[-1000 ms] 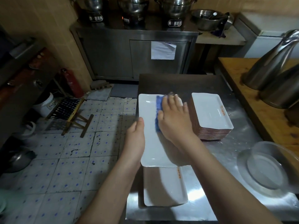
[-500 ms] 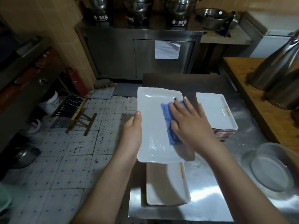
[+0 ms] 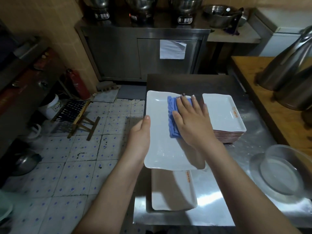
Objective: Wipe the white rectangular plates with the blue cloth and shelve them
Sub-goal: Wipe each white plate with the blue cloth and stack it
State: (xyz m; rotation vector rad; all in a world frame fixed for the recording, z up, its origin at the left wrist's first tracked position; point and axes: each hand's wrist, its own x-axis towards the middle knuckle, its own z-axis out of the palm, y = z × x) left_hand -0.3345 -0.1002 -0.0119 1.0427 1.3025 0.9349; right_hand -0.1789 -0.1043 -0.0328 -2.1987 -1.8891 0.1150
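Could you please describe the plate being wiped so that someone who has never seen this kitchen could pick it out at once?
Find the steel counter in the foreground. The wiped plate is at its left edge, gripped by the left hand. Unlike the stack to its right and the near plate below, it alone has the right hand pressing a blue cloth on it.

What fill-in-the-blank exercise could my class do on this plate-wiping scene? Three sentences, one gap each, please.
1. The right hand presses a ____ cloth flat on the held plate.
2. The left hand grips the held plate by its ____ edge.
3. The stack of plates stands on the ____ side of the held plate.

Missing words: blue; left; right.
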